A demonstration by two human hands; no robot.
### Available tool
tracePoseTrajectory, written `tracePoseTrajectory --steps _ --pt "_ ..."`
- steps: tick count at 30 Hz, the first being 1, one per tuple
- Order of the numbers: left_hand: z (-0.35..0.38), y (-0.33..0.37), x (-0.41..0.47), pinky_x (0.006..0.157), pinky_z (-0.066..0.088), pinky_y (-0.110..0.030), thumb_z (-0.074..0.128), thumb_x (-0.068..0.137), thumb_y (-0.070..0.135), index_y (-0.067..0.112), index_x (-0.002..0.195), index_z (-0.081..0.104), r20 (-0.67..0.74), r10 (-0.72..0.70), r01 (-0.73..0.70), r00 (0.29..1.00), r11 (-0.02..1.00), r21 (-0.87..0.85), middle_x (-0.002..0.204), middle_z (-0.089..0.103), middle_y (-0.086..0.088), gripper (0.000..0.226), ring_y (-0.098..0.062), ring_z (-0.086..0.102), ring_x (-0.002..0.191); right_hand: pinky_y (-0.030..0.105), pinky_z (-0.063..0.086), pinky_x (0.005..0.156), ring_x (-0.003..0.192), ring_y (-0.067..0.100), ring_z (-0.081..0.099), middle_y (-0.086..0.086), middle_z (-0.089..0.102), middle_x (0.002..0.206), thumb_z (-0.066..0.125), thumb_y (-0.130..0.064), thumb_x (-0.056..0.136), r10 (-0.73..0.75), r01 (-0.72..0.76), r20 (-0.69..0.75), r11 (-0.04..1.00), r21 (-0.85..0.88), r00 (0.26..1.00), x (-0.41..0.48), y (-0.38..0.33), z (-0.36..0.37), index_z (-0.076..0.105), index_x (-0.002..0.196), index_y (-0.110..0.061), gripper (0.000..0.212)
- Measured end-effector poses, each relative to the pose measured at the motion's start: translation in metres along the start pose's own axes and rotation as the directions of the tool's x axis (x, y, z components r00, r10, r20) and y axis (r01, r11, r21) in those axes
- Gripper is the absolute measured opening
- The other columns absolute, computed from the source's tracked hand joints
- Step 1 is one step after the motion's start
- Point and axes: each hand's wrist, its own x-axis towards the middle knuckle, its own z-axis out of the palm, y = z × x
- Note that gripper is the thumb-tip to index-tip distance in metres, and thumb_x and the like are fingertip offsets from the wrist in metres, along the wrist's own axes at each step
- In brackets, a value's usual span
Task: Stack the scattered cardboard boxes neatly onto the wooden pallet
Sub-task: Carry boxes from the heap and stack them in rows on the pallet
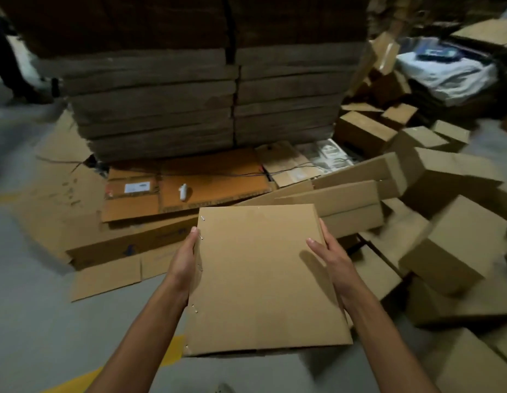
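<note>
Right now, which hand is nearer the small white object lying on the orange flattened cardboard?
Left. The left hand grips the held box just below the white object; the right hand is farther right.

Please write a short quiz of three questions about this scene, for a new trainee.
1. True or false: both hands hold the box.
2. Where do the loose boxes lie: A) to the person's left, B) to the person's right, C) on top of the stack?
3. What small white thing lies on the flattened orange carton?

Key:
1. True: left hand and right hand grip opposite edges.
2. B
3. A small white object; its kind is unclear.
</note>
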Motion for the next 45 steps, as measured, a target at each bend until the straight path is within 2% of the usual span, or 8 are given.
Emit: tracePoseTrajectory --steps 7,15,19,27,31,37,43,45 --pt "0.085 -0.045 -0.067 0.071 0.054 -0.039 0.036 0.106 0.049 0.020 0.107 0.068 0.245 -0.053 0.031 0.968 0.995 0.094 0.078 0.075 -0.007 0.043 -0.025 0.069 0.074 0.040 0.058 0.090 0.105 0.013 0.071 -0.012 0.067 0.125 0.063 -0.036 0.096 -0.054 0.072 -0.241 0.995 0.068 0.969 -0.120 0.038 -0.094 0.033 0.148 -0.055 0.063" --pt "0.171 -0.118 -0.156 0.073 0.055 -0.038 0.042 0.105 0.047 0.010 0.116 0.070 0.452 -0.186 0.086 0.872 0.969 0.233 0.086 0.074 -0.012 0.048 -0.024 0.071 0.069 0.031 0.054 0.080 0.107 0.008 0.063 -0.020 0.061 0.118 0.062 -0.035 0.097 -0.005 0.106 -0.534 0.982 0.158 0.845 -0.284 0.092 -0.172 0.033 0.146 -0.057 0.061" --pt "0.219 -0.150 -0.197 0.070 0.054 -0.035 0.040 0.105 0.046 0.012 0.114 0.070 0.554 -0.254 0.035 0.793 0.927 0.374 0.087 0.074 -0.011 0.046 -0.023 0.069 0.070 0.051 0.052 0.102 0.118 0.018 0.064 -0.011 0.062 0.135 0.067 -0.039 0.094 0.052 0.115 -0.656 0.971 0.209 0.753 -0.350 0.114 -0.207 0.036 0.146 -0.057 0.064" --pt "0.312 -0.200 -0.256 0.055 0.056 -0.029 0.038 0.105 0.048 0.012 0.104 0.070 0.733 -0.385 -0.065 0.561 0.862 0.503 0.078 0.073 -0.008 0.048 -0.019 0.071 0.063 0.045 0.054 0.098 0.115 0.015 0.064 -0.012 0.061 0.134 0.066 -0.037 0.096 0.140 0.177 -0.836 0.947 0.270 0.531 -0.450 0.143 -0.252 0.033 0.149 -0.055 0.066" --pt "0.360 -0.223 -0.279 0.067 0.055 -0.035 0.043 0.101 0.056 0.008 0.113 0.070 0.747 -0.486 -0.080 0.452 0.813 0.577 0.084 0.072 -0.012 0.056 -0.023 0.070 0.070 0.049 0.049 0.106 0.125 0.018 0.058 -0.008 0.051 0.149 0.069 -0.040 0.092 0.195 0.188 -0.902 0.940 0.283 0.386 -0.489 0.161 -0.269 0.031 0.153 -0.051 0.072" --pt "0.415 -0.271 -0.317 0.094 0.052 -0.048 0.050 0.094 0.063 0.020 0.132 0.064 0.745 -0.579 -0.187 0.329 0.734 0.653 0.128 0.066 -0.014 0.059 -0.034 0.062 0.117 0.047 0.050 0.105 0.127 0.019 0.057 -0.009 0.045 0.153 0.073 -0.038 0.089 0.229 0.250 -0.947 0.926 0.283 0.226 -0.544 0.184 -0.278 0.028 0.155 -0.049 0.080" --pt "0.480 -0.320 -0.354 0.092 0.044 -0.050 0.053 0.074 0.086 0.022 0.135 0.060 0.597 -0.768 -0.218 0.233 0.557 0.801 0.111 0.066 -0.016 0.088 -0.036 0.061 0.098 0.046 0.055 0.099 0.120 0.019 0.064 -0.005 0.054 0.146 0.086 -0.042 0.074 0.243 0.252 -0.955 0.926 0.280 0.168 -0.606 0.206 -0.295 0.028 0.153 -0.050 0.098" --pt "0.503 -0.341 -0.367 0.099 0.040 -0.056 0.053 0.072 0.087 0.020 0.136 0.056 0.542 -0.808 -0.215 0.232 0.501 0.838 0.123 0.062 -0.019 0.092 -0.040 0.057 0.113 0.047 0.057 0.095 0.113 0.017 0.067 -0.007 0.060 0.137 0.087 -0.036 0.074 0.237 0.272 -0.956 0.921 0.278 0.173 -0.628 0.220 -0.311 0.031 0.151 -0.052 0.097"
